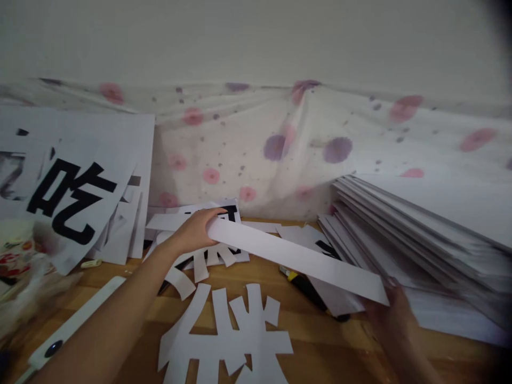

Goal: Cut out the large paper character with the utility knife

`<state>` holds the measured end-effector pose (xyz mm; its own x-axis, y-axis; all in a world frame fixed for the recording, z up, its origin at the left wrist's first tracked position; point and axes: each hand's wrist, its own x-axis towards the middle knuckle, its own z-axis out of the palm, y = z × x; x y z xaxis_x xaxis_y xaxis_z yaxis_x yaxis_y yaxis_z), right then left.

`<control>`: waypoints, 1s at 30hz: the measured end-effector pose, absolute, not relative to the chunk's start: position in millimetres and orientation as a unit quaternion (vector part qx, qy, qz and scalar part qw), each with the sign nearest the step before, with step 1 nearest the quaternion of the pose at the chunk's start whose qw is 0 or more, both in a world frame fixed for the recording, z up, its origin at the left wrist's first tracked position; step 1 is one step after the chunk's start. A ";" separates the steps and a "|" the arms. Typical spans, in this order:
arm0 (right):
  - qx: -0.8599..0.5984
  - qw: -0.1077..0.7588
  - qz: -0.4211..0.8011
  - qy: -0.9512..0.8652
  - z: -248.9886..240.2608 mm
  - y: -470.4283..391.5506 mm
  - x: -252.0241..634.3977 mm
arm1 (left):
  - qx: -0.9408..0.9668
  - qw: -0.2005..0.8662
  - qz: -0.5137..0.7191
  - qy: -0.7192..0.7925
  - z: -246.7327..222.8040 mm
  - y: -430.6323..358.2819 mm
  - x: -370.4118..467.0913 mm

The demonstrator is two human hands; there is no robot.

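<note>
A long white strip of paper or thin board slants above the table, higher at its left end. My left hand is closed on that left end, thumb along the top edge. At the other end my right hand grips the strip, its fingers partly hidden and dim. Below the strip lies a yellow and black utility knife. Nearer to me, a white cut-out character rests flat on the wood. Behind my left hand are more cut pieces and a sheet with black print.
A thick stack of white sheets or boards leans at the right. On the left stand white boards and a sheet with a large black character. A long white device lies near my left forearm, beside a clear plastic bag. Flower-patterned sheeting covers the lower wall.
</note>
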<state>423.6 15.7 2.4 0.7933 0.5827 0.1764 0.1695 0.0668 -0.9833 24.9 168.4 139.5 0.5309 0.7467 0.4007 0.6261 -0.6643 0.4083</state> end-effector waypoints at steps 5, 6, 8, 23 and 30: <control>-0.659 0.598 0.171 -0.423 -13.1 19.7 387.7 | 0.849 0.106 0.315 0.411 139.3 169.1 17.6; -0.661 0.570 0.158 -0.462 -14.8 19.6 379.8 | 0.847 0.105 0.320 0.412 137.3 168.8 18.1; -0.663 0.508 0.117 -0.537 -18.0 20.7 365.7 | 0.844 0.102 0.326 0.415 132.4 167.3 20.8; -0.577 0.249 -0.079 -0.774 -23.2 18.6 349.3 | 0.838 0.012 0.306 0.452 97.0 171.5 48.5; -0.518 0.343 0.060 -0.781 -6.1 -20.1 319.8 | 0.832 -0.018 0.281 0.479 93.4 182.1 45.3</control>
